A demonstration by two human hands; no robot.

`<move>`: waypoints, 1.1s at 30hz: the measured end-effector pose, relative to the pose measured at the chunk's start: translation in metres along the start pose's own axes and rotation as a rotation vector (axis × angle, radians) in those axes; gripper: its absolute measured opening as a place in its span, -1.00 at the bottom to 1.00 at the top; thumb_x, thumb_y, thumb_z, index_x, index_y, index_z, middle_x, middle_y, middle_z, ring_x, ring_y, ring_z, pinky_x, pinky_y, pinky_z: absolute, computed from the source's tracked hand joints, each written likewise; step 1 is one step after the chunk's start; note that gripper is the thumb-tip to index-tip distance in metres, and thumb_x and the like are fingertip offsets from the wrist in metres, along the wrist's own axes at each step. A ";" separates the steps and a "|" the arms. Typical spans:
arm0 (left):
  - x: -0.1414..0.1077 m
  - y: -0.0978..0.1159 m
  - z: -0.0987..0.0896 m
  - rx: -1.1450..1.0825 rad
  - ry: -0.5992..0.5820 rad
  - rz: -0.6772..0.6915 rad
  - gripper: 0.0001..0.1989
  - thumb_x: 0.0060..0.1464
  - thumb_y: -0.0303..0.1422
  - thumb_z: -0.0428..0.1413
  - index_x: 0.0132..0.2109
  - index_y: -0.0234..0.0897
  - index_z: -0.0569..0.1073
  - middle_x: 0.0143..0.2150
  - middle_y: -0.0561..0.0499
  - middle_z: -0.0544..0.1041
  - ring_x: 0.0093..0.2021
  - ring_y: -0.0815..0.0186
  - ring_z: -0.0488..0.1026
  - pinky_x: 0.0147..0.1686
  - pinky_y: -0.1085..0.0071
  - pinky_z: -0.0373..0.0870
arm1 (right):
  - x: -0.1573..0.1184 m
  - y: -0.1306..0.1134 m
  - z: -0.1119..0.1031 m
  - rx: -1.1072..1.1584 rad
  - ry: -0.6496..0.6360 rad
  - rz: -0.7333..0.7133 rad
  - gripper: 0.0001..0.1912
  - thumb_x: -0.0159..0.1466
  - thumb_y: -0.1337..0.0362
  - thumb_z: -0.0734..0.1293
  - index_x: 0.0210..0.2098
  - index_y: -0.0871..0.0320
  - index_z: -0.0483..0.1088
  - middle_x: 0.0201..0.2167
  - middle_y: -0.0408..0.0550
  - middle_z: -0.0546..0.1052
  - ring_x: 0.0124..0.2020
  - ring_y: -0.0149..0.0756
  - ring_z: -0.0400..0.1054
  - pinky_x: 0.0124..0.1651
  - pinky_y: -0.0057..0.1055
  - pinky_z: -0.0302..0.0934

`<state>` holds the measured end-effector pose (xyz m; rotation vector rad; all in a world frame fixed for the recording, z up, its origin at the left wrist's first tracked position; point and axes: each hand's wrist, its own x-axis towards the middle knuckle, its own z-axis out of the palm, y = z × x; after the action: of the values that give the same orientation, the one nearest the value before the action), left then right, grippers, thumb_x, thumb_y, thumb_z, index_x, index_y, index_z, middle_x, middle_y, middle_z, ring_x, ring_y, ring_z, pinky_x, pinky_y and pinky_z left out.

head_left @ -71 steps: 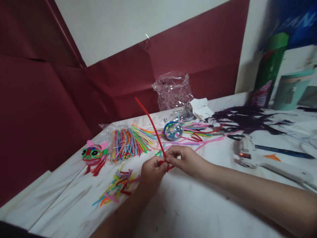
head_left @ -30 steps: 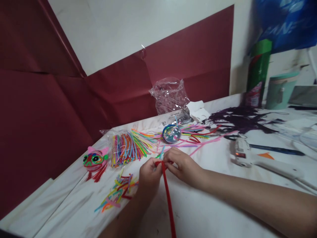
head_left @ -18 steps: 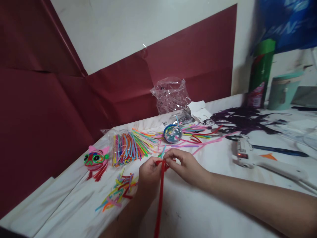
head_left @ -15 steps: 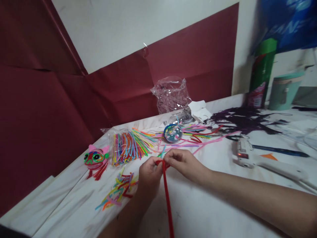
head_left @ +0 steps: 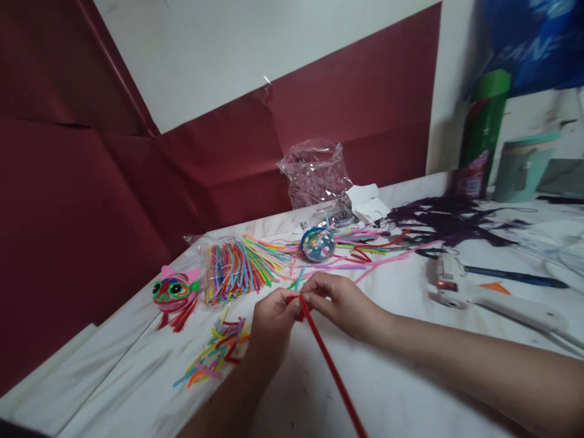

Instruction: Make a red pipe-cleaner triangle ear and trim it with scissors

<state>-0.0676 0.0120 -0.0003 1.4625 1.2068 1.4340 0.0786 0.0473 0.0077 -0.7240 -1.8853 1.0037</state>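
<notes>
A red pipe cleaner is pinched between my two hands, its long end running down toward the bottom edge of the view. My left hand grips a bent red part of it between thumb and fingers. Against it, my right hand has its fingertips closed on the same pipe cleaner. The hands partly cover the red part between them. Beyond them lies a bag of colourful pipe cleaners. Short cut pieces of pipe cleaner are scattered beside my left hand.
At the left stands a colourful figure with a face. A clear ball with a blue rim sits among loose pipe cleaners. A white glue gun lies right, near a dark pen-like stick. Dark purple strands and a mint container are behind.
The long end of the red pipe cleaner has swung to the right at the bottom. Both hands keep their pinch in nearly the same place.
</notes>
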 end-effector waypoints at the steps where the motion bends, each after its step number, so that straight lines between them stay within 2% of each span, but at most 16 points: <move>1: 0.001 -0.001 -0.001 -0.016 -0.008 -0.001 -0.90 -0.12 -0.42 0.13 -0.51 -0.36 0.40 -0.60 0.09 0.38 -0.53 0.45 0.26 -0.49 0.52 0.19 | 0.000 0.001 0.001 0.040 -0.008 0.020 -0.92 0.12 0.35 0.24 -0.48 0.20 0.34 -0.51 -0.08 0.48 -0.44 -0.34 0.36 -0.33 -0.42 0.21; 3: 0.002 0.000 -0.001 -0.031 -0.006 -0.006 -0.91 -0.13 -0.41 0.13 -0.51 -0.35 0.40 -0.61 0.10 0.39 -0.54 0.45 0.26 -0.49 0.52 0.19 | 0.002 0.002 0.002 0.175 -0.055 0.071 -0.90 0.13 0.30 0.25 -0.48 0.20 0.31 -0.52 -0.09 0.46 -0.44 -0.35 0.35 -0.32 -0.42 0.21; 6: 0.004 0.002 -0.001 0.015 0.065 0.007 -0.89 -0.13 -0.37 0.12 -0.50 -0.34 0.41 -0.60 0.09 0.41 -0.55 0.44 0.28 -0.50 0.52 0.20 | 0.004 0.002 0.002 0.304 -0.100 0.099 -0.83 0.16 0.21 0.23 -0.45 0.20 0.29 -0.51 -0.13 0.42 -0.44 -0.38 0.31 -0.31 -0.43 0.19; 10: 0.005 0.003 -0.004 0.223 0.163 0.088 -0.90 -0.11 -0.36 0.09 -0.46 -0.32 0.43 -0.57 0.08 0.43 -0.53 0.40 0.32 -0.47 0.49 0.23 | 0.003 -0.005 -0.004 0.092 0.068 -0.019 -0.81 0.19 0.20 0.18 -0.44 0.19 0.29 -0.47 -0.11 0.38 -0.40 -0.36 0.26 -0.30 -0.42 0.14; 13: 0.003 0.001 -0.006 0.472 0.210 0.241 -0.89 -0.07 -0.36 0.06 -0.43 -0.30 0.44 -0.53 0.06 0.45 -0.48 0.36 0.35 -0.41 0.46 0.27 | -0.002 -0.011 -0.005 -0.123 0.162 -0.131 -0.78 0.17 0.23 0.20 -0.56 0.18 0.27 -0.48 -0.10 0.36 -0.36 -0.33 0.23 -0.30 -0.42 0.09; 15: 0.002 0.000 -0.006 0.605 0.248 0.357 -0.90 -0.06 -0.39 0.05 -0.42 -0.30 0.44 -0.49 0.04 0.47 -0.44 0.34 0.38 -0.37 0.44 0.28 | -0.004 -0.012 -0.002 -0.165 0.109 -0.091 -0.76 0.15 0.24 0.22 -0.61 0.18 0.25 -0.57 -0.15 0.32 -0.45 -0.38 0.19 -0.39 -0.46 0.05; 18: 0.000 0.001 -0.005 0.671 0.272 0.458 -0.89 -0.06 -0.41 0.03 -0.42 -0.29 0.45 -0.47 0.01 0.48 -0.41 0.32 0.40 -0.33 0.43 0.29 | -0.007 -0.008 0.005 -0.056 -0.021 0.074 -0.77 0.13 0.23 0.23 -0.62 0.17 0.22 -0.69 -0.25 0.19 -0.62 -0.48 0.04 -0.56 -0.52 -0.09; 20: -0.001 0.002 -0.004 0.651 0.271 0.438 -0.90 -0.06 -0.40 0.05 -0.42 -0.28 0.46 -0.47 0.01 0.49 -0.41 0.32 0.40 -0.33 0.43 0.29 | -0.006 -0.004 0.008 0.025 -0.046 0.147 -0.74 0.13 0.23 0.22 -0.65 0.17 0.19 -0.72 -0.27 0.15 -0.66 -0.51 -0.01 -0.59 -0.53 -0.13; 23: -0.001 0.002 -0.001 0.526 0.276 0.295 -0.90 -0.06 -0.36 0.07 -0.41 -0.28 0.46 -0.49 0.03 0.48 -0.44 0.33 0.39 -0.37 0.45 0.28 | -0.005 -0.003 0.009 0.070 -0.017 0.200 -0.73 0.13 0.24 0.21 -0.66 0.17 0.19 -0.73 -0.25 0.19 -0.66 -0.50 0.01 -0.59 -0.53 -0.11; 28: -0.001 0.001 0.003 0.163 0.196 0.083 -0.86 -0.08 -0.33 0.10 -0.40 -0.33 0.46 -0.54 0.06 0.45 -0.49 0.36 0.35 -0.45 0.48 0.27 | -0.006 -0.004 0.012 0.025 0.018 0.165 -0.74 0.12 0.26 0.21 -0.68 0.16 0.19 -0.72 -0.23 0.21 -0.65 -0.48 0.05 -0.57 -0.51 -0.07; 33: -0.001 0.005 0.005 0.081 0.180 0.025 -0.86 -0.14 -0.34 0.14 -0.42 -0.35 0.46 -0.57 0.08 0.44 -0.53 0.42 0.31 -0.49 0.51 0.24 | -0.008 -0.001 0.015 -0.074 0.040 0.132 -0.73 0.13 0.28 0.19 -0.68 0.16 0.18 -0.71 -0.22 0.21 -0.63 -0.47 0.06 -0.55 -0.50 -0.06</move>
<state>-0.0625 0.0100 0.0034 1.4299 1.3752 1.5776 0.0692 0.0357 0.0005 -0.9154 -1.8679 0.9980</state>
